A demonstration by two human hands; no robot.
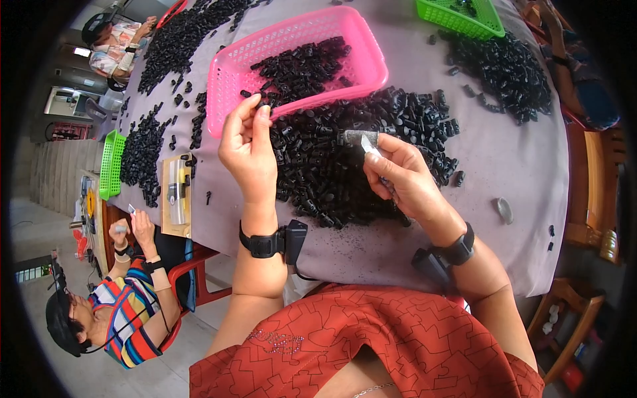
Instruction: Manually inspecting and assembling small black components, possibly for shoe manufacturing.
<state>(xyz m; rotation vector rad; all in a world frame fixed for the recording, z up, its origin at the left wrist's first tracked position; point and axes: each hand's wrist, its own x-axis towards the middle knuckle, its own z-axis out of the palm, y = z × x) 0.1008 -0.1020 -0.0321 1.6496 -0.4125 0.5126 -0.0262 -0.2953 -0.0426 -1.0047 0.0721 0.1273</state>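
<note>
My left hand [249, 146] is raised at the near left rim of a pink perforated basket [222, 79]. Its thumb and fingers are pinched together, with a small black plastic part [263, 104] showing at the fingertips. My right hand [408, 174] is closed round a small knife-like tool; its flat grey, pale-edged blade [361, 138] sticks out past the thumb. Beneath both hands spreads a large heap of short black cylindrical parts [318, 166]. More of these parts lie inside the basket, which rests partly against the heap.
A grey cloth [398, 259] covers the table, with a clear oval piece [503, 210] at right. Green baskets [464, 16] and other black heaps [497, 73] stand farther off. A wooden board [177, 196] lies at left. Co-workers [133, 298] sit along the left side and far right.
</note>
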